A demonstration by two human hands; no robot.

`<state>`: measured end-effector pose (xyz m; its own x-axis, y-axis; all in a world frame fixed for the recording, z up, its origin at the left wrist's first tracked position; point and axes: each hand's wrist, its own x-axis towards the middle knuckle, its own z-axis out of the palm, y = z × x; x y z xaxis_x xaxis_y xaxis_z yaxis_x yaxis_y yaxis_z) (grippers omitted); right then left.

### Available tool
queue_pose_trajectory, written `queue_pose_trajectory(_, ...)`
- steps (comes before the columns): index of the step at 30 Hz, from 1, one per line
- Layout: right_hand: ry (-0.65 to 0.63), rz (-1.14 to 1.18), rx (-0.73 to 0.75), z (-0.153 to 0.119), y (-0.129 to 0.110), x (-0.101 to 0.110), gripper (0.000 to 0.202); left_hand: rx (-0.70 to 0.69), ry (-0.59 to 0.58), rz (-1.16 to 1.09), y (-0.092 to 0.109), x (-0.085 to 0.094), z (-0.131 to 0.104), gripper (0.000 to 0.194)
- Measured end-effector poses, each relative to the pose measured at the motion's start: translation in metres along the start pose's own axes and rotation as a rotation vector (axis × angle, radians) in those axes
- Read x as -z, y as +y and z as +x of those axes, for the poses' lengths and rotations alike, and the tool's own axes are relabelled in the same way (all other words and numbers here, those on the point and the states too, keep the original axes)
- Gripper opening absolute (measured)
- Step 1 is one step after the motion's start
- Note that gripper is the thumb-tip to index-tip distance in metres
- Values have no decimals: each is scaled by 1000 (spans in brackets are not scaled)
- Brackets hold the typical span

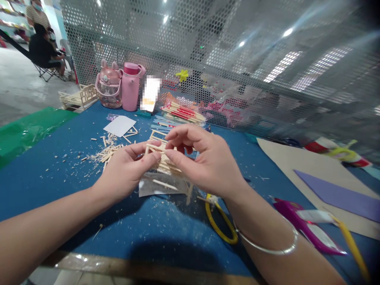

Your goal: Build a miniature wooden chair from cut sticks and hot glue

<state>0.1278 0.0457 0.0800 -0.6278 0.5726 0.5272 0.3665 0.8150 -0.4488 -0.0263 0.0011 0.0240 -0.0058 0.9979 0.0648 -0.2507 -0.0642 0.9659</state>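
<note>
Left fingers (151, 160) pinch a small stick frame (154, 148), right fingers apparently touching it.

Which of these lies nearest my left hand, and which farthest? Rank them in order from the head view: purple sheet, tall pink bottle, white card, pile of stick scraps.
From the left hand:
1. Pile of stick scraps, just to its left.
2. White card, beyond the pile.
3. Tall pink bottle, at the back by the mesh.
4. Purple sheet, far right.

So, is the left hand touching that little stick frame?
Touching: the head view shows the left hand pinching the stick frame between thumb and finger.
</note>
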Motion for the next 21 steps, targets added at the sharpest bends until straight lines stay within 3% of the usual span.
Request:
queue_pose_trajectory(8,5,-13,-3,2,-3,2,15,4,20,-16,-1,0,0,34)
queue_pose_trajectory(15,74,-161,314,2,9,-1,10,-29,26,29,-1,1,1,31)
queue_pose_trajectory(21,60,-254,382,1,10,-1,13,-19,1,-59,0,3,2,28)
